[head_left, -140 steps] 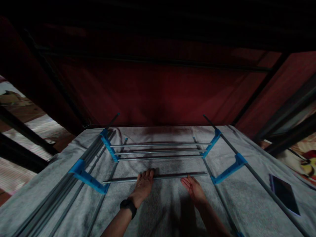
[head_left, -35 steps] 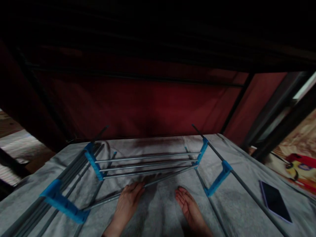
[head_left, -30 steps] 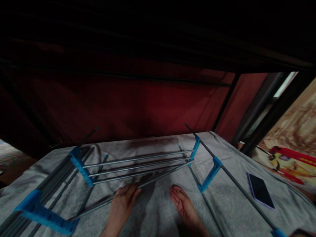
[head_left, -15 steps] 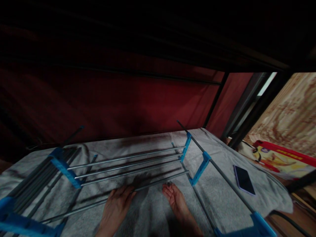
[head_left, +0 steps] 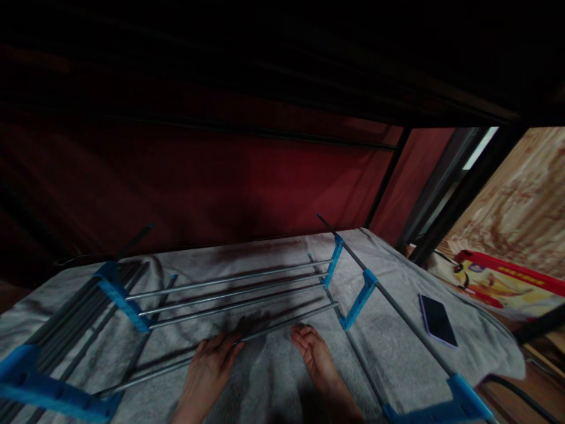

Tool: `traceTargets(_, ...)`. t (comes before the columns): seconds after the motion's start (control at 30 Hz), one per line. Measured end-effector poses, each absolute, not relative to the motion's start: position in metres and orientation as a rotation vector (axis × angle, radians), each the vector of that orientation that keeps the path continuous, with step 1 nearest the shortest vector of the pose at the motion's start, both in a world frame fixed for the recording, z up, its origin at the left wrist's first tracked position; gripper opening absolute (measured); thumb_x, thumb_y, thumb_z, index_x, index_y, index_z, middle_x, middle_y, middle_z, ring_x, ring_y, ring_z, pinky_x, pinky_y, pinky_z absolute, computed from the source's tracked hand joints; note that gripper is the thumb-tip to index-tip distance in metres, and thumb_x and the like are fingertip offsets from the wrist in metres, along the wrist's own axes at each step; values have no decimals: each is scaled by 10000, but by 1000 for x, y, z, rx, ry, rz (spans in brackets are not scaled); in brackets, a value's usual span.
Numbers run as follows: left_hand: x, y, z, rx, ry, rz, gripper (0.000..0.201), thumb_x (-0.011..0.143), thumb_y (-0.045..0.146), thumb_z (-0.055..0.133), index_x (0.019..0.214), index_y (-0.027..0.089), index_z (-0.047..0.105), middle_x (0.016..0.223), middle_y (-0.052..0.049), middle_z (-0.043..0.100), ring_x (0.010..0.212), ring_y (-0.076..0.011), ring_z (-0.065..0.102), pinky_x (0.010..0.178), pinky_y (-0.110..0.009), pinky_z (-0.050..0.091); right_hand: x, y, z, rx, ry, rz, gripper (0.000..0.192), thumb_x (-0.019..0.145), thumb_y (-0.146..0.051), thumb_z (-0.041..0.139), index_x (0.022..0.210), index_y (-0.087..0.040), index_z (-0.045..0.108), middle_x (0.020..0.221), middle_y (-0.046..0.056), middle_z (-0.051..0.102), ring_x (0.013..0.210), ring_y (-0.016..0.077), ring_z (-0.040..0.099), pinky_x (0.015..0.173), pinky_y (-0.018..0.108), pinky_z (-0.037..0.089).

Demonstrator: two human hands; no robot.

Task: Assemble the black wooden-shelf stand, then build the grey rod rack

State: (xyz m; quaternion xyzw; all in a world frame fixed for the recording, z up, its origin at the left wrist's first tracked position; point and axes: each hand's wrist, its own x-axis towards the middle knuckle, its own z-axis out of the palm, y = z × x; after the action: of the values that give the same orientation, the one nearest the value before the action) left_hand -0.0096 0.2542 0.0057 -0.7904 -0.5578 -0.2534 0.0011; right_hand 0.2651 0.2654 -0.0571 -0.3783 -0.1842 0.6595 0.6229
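A partly assembled rack of grey metal tubes and blue plastic brackets lies on the grey blanket. My left hand [head_left: 210, 368] is closed over the nearest cross tube [head_left: 282, 324], knuckles up. Just below the same tube, my right hand [head_left: 314, 353] is half open with its palm turned inward and fingers loosely curled; whether its fingertips touch the tube I cannot tell. Several more cross tubes [head_left: 238, 294] run behind it, between a left blue bracket [head_left: 126, 306] and a right blue bracket [head_left: 334, 262]. The near tube's left end reaches another blue bracket [head_left: 57, 391].
Several loose grey tubes [head_left: 73, 318] lie along the left. A phone [head_left: 438, 321] rests on the blanket [head_left: 485, 347] at right, near a long side tube [head_left: 412, 327]. Beyond it is a red and yellow box [head_left: 507, 282]. Dark frame posts [head_left: 468, 188] stand at right.
The left brackets and the near tube's left end have shifted slightly right and up. My hands stay at almost the same spots along the tube.
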Motion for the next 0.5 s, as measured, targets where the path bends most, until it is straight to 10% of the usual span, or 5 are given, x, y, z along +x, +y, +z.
traceTargets(0.5, -4, 248, -13, -2531, -1813, -628, 336, 979, 355, 427, 1080, 275, 737, 1108, -57, 755, 1016, -243, 699, 932, -438, 520, 265, 263, -50, -842, -392, 1530, 247, 599, -308, 855, 754, -264, 668, 844, -20, 735, 924, 206, 680, 966, 366, 512)
